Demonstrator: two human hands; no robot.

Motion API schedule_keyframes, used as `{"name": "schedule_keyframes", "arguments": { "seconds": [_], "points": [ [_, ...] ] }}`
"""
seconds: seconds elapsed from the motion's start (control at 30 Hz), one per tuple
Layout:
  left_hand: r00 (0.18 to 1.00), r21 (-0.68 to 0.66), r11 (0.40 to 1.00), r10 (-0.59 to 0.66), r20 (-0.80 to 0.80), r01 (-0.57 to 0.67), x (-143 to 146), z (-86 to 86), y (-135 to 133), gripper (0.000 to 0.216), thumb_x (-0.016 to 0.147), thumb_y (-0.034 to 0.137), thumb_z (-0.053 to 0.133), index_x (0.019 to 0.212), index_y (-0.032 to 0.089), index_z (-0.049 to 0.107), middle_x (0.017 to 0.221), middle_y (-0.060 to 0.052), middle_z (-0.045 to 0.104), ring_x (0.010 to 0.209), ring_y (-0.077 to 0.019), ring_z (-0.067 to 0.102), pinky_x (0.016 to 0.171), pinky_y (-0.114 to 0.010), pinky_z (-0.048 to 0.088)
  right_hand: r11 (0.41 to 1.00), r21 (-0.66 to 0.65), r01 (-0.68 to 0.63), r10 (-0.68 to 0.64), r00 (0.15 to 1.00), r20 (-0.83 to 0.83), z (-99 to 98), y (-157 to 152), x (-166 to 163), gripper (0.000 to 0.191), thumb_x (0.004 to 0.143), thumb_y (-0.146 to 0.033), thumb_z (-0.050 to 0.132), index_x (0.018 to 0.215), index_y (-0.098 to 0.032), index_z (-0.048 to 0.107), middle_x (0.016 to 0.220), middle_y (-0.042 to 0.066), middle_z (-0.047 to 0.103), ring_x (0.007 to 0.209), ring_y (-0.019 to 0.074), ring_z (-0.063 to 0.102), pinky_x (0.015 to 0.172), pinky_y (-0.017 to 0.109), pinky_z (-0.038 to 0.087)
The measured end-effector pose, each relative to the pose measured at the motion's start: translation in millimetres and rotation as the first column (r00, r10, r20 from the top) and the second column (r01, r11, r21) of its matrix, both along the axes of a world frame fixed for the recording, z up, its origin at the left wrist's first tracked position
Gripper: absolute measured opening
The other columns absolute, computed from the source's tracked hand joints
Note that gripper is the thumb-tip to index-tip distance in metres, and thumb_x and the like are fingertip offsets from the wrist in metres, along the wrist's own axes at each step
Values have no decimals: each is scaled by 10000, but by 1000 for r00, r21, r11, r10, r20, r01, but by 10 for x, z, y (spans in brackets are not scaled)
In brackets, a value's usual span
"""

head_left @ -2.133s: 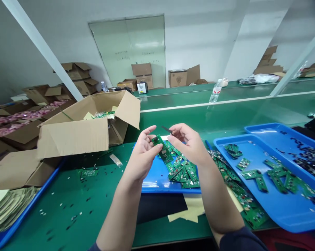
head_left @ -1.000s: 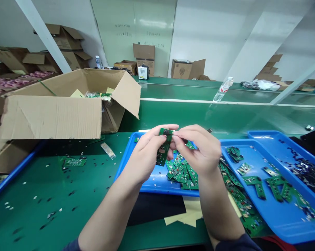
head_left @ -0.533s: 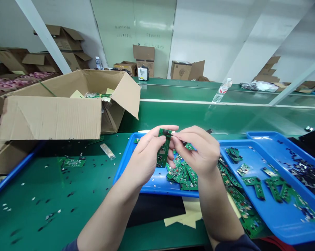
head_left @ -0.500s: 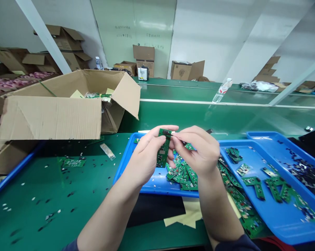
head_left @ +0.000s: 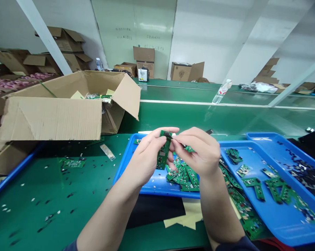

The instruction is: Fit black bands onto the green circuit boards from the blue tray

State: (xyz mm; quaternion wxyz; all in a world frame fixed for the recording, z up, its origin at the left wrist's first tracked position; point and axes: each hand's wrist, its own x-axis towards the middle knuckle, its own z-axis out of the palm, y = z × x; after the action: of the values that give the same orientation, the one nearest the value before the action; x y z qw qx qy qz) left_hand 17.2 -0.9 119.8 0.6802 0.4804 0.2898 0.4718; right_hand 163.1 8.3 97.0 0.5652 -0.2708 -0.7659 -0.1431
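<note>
My left hand (head_left: 147,158) grips the narrow green circuit board (head_left: 164,150) upright above the blue plastic tray (head_left: 128,164) — right hand (head_left: 199,153) pinches its top end. Light, stiff, probably fragile — I'd hold the edges.

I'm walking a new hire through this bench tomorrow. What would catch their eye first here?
Most likely the two hands at the centre: the left hand holds a green circuit board upright while the right hand pinches at its top edge. Below them a pile of boards lies in a blue tray, and a big open cardboard box stands to the left.
</note>
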Motion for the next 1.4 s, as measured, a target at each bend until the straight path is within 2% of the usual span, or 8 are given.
{"name": "schedule_keyframes", "arguments": {
  "seconds": [0.27,0.83,0.97,1.07,1.2,1.3,1.37,1.4],
  "points": [
    [999,70,997,21,-27,-19,11,-34,36,302,837,223,455,1061,118,629,600,31,527,438,-79,520,368,-180,478,998,-43,40,-40,999,12,23,-22,-11,103,809,-79,609,794,-179,626,738,52,692,691,149,635,603,281,544],
    [999,93,994,52,-15,-50,37,-39,38,303,877,296,508,1069,104,643,632,5,583,432,-69,523,367,-170,457,979,-171,107,-115,992,-41,59,-32,39,87,858,-166,583,798,-181,645,721,32,665,680,145,627,618,286,524],
    [991,152,988,34,-132,-14,28,-43,61,277,896,318,486,924,104,661,567,7,584,399,-68,504,366,-167,431,978,-167,126,-132,991,-24,55,-14,91,103,871,-171,574,809,-181,656,731,34,659,703,150,627,633,293,524],
    [966,213,973,-28,-257,85,17,-57,87,339,914,337,454,719,114,619,547,2,577,390,-69,500,370,-171,418,978,-155,137,-143,989,-27,56,-10,114,111,866,-165,581,802,-183,670,739,38,643,714,156,624,642,297,529],
    [941,279,944,-77,-329,175,-25,-58,111,391,917,375,446,635,128,560,543,13,546,398,-63,493,379,-165,413,980,-143,137,-145,988,-49,44,4,104,107,859,-165,581,881,-199,681,1041,98,631,799,173,638,710,335,554],
    [948,282,951,-34,-315,128,-78,-32,93,357,915,381,448,685,134,564,569,17,552,394,-55,481,361,-152,397,968,-181,171,-188,979,-77,26,36,131,388,840,-183,593,1222,-236,549,1329,140,493,980,230,628,837,418,544],
    [954,285,955,8,-300,82,-118,-4,71,312,910,372,463,763,133,600,585,14,559,408,-59,489,361,-153,404,961,-199,194,-226,962,-152,12,60,217,620,820,-195,615,1386,-242,367,1371,157,461,1071,261,599,902,474,513],
    [959,294,955,43,-281,44,-139,11,62,290,906,368,471,821,134,619,600,10,567,423,-65,500,368,-157,415,960,-192,203,-241,949,-204,5,70,285,656,813,-198,623,1403,-239,340,1353,157,484,1088,269,592,918,490,502]
  ]
}}
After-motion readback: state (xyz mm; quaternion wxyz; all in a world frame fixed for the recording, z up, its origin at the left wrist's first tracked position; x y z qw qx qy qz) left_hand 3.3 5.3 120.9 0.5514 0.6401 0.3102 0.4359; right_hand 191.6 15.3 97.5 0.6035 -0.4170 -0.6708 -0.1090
